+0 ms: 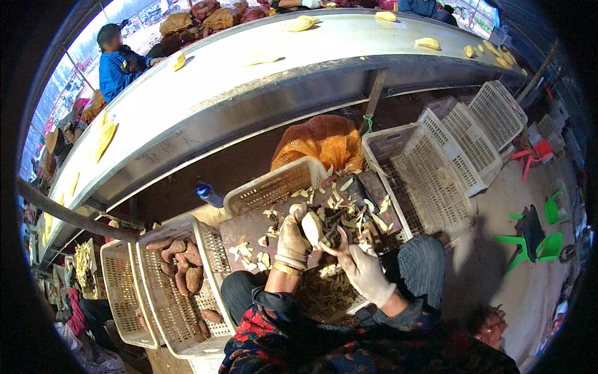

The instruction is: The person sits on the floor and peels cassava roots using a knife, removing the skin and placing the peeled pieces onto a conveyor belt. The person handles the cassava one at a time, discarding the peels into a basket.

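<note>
My gloved left hand (293, 237) grips a peeled sweet potato (312, 228), pale yellow with a bit of reddish skin at its lower end. Close to that end is my right hand (362, 266), in a pale glove with bare fingers showing; some fingers are extended, and whether it holds a small tool cannot be made out. Pale peelings and cut pieces (383, 224) lie on the brown board (238, 229) under and around the hands. Between my knees a crate holds a heap of peelings (327, 294). Unpeeled sweet potatoes (182, 266) lie in a plastic crate (161, 299) at the left.
A long pale conveyor-like surface (196, 89) curves across beyond me, carrying scattered peeled sweet potatoes (427, 43). Crates (439, 173) stand at the right, an orange mesh sack (322, 140) ahead, a blue bottle (209, 194) left of it. A person in blue (117, 70) is across the surface.
</note>
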A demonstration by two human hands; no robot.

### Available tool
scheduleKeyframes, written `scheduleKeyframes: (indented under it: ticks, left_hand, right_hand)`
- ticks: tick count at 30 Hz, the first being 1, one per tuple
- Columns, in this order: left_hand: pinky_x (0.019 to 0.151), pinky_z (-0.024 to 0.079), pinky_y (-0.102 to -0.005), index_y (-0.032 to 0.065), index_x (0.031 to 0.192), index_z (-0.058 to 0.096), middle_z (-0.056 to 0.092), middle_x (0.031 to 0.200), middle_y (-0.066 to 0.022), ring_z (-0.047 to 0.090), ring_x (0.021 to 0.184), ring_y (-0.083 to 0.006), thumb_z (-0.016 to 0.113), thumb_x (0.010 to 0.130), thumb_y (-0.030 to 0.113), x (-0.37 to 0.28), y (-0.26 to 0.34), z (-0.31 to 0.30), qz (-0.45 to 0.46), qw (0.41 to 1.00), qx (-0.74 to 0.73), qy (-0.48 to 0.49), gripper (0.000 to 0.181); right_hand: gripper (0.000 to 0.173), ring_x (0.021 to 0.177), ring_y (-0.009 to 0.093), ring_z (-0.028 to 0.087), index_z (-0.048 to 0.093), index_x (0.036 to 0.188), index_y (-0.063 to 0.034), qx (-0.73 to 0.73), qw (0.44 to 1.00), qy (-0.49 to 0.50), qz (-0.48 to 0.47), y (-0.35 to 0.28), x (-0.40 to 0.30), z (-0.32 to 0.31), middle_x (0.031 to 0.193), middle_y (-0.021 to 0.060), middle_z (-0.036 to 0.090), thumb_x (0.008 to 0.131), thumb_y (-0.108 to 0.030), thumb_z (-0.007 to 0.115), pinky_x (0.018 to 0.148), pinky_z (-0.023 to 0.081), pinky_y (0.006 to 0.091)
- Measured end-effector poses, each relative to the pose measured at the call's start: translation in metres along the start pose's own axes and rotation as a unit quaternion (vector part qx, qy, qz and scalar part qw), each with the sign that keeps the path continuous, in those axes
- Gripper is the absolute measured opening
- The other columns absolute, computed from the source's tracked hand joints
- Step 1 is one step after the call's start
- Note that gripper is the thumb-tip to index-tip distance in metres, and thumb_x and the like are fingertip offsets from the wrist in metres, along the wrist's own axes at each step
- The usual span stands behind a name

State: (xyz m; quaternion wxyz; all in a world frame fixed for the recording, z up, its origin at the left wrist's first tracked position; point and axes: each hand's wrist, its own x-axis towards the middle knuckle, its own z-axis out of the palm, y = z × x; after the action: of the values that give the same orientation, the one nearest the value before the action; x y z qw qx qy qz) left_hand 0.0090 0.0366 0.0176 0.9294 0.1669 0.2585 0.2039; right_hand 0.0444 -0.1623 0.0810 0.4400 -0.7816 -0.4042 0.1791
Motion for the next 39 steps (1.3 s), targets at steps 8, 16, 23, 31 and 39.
scheduleKeyframes:
  ticks: [8, 16, 23, 31, 39]
  left_hand:
    - [0.074, 0.053, -0.0332, 0.0087, 0.103, 0.065, 0.066, 0.091, -0.0032, 0.064, 0.083, -0.0187, 0.059, 0.090, 0.022, 0.002, 0.012, 0.004, 0.000, 0.999, 0.004, 0.045, 0.020]
    - [0.085, 0.052, -0.0314, 0.0047, 0.107, 0.064, 0.066, 0.102, -0.0048, 0.062, 0.095, -0.0185, 0.058, 0.091, 0.020, -0.006, 0.010, 0.007, 0.061, 0.994, -0.015, 0.085, 0.023]
    - [0.089, 0.052, -0.0409, 0.0028, 0.109, 0.061, 0.065, 0.107, -0.0103, 0.063, 0.097, -0.0246, 0.059, 0.088, 0.019, -0.007, 0.013, 0.004, 0.002, 0.997, -0.058, -0.052, 0.027]
    - [0.082, 0.053, -0.0292, 0.0046, 0.120, 0.053, 0.062, 0.103, -0.0031, 0.062, 0.093, -0.0160, 0.058, 0.092, 0.018, -0.013, 0.015, 0.015, 0.118, 0.992, 0.040, -0.031, 0.031]
    - [0.092, 0.048, -0.0339, -0.0004, 0.127, 0.052, 0.060, 0.116, -0.0109, 0.057, 0.106, -0.0191, 0.051, 0.095, 0.029, 0.001, -0.006, -0.001, 0.075, 0.995, 0.030, 0.051, 0.043]
  right_hand:
    - [0.019, 0.050, 0.013, 0.053, 0.047, 0.093, -0.0051, -0.042, 0.997, -0.017, -0.060, 0.017, -0.036, 0.010, 0.068, 0.0069, 0.058, 0.100, -0.023, 0.044, 0.044, 0.046, 0.0267]
    - [0.015, 0.054, 0.019, 0.057, 0.047, 0.097, -0.0056, -0.130, 0.984, -0.124, 0.014, 0.019, -0.031, 0.013, 0.071, 0.0086, 0.058, 0.097, -0.021, 0.048, 0.045, 0.045, 0.0333]
    - [0.018, 0.053, 0.020, 0.058, 0.050, 0.093, -0.0035, -0.011, 1.000, 0.017, 0.014, -0.014, 0.002, -0.001, 0.059, 0.0089, 0.054, 0.097, -0.020, 0.049, 0.047, 0.046, 0.0326]
    - [0.017, 0.052, 0.015, 0.056, 0.048, 0.093, -0.0031, -0.054, 0.997, 0.015, -0.053, 0.014, -0.033, 0.008, 0.067, 0.0076, 0.058, 0.099, -0.018, 0.046, 0.044, 0.046, 0.0290]
    - [0.019, 0.058, 0.029, 0.063, 0.051, 0.092, -0.0016, -0.015, 0.998, -0.050, 0.044, 0.004, -0.025, 0.013, 0.068, 0.0156, 0.060, 0.097, -0.020, 0.050, 0.048, 0.045, 0.0359]
